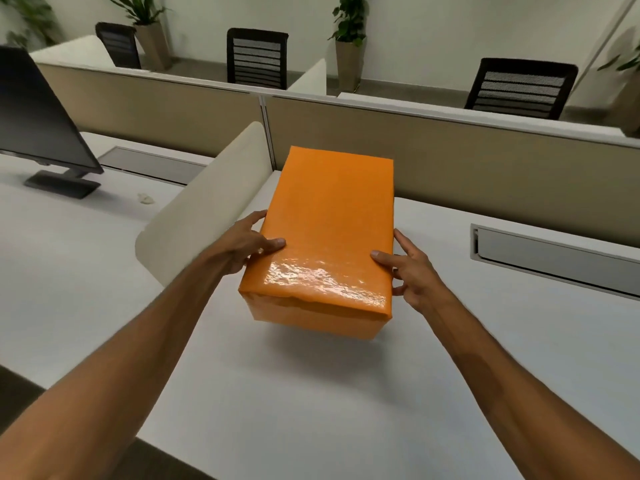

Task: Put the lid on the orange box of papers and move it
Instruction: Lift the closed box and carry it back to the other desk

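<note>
The orange box (311, 315) sits in the middle of the white desk (311, 393), with its glossy orange lid (329, 220) on top and covering it. No papers show; the lid hides the inside. My left hand (247, 245) grips the lid's left edge near the front corner, thumb on top. My right hand (412, 271) grips the right edge near the front corner, thumb on top and fingers down the side. Whether the box rests on the desk or is lifted slightly, I cannot tell.
A curved white divider (207, 199) stands just left of the box. A beige partition wall (450, 157) runs behind it. A monitor (38, 126) is at far left, a cable tray slot (554, 258) at right. Black chairs and potted plants stand beyond.
</note>
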Tool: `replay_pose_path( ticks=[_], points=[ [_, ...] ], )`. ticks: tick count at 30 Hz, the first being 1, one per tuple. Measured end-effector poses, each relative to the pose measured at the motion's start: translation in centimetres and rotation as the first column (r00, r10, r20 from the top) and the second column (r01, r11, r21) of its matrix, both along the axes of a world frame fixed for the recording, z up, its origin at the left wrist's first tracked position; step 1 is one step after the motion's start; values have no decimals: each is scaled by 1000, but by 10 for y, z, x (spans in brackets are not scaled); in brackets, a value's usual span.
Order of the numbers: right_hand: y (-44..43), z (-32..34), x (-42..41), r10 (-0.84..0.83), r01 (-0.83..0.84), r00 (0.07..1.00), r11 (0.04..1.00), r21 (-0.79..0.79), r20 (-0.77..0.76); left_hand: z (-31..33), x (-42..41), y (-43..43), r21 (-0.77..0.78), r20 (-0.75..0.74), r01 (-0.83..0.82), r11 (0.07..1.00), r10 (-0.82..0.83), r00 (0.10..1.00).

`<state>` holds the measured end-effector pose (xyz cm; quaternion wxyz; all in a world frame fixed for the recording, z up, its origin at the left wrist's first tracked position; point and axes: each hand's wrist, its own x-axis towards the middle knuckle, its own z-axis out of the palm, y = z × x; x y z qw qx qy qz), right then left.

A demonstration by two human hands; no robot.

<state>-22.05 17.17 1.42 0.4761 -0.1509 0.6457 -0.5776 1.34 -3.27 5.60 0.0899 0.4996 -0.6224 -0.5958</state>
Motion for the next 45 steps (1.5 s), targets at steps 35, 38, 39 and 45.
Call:
replay_pose_path(
  ticks=[35,38,39,45],
  points=[
    [-199,-54,16,-60,67,991,996,54,-116,-38,-15,-215,-36,180,111,993,-103,978],
    [-196,-51,16,-43,62,980,994,89,-195,-36,-16,-209,-118,213,115,986,-88,973],
    [-196,-49,16,-40,63,972,994,94,-231,-36,-16,-207,-160,231,123,979,-84,969],
    [-182,-35,13,23,47,876,990,132,-483,-31,-12,-180,-476,343,264,839,-99,934]
  ],
)
